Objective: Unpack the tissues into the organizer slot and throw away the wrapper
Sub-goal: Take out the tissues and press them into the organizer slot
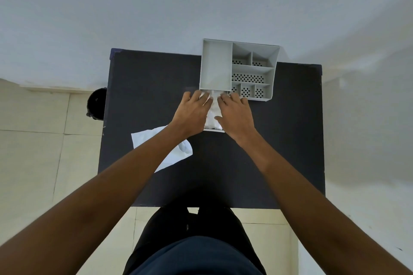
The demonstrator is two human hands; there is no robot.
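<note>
A white stack of tissues (pixel 212 116) lies on the black table (pixel 279 152), just in front of the grey organizer (pixel 274 60). My left hand (pixel 192 114) presses on the stack's left side and my right hand (pixel 234 116) on its right side, fingertips near the organizer's front edge. The organizer's long left slot (pixel 215 67) holds nothing. A flat white wrapper (pixel 154 138) rests on the table to the left, partly under my left forearm.
A black bin (pixel 97 104) stands on the tiled floor beside the table's left edge. The organizer has several small perforated compartments (pixel 247 78) on its right. A pale wall runs behind the table.
</note>
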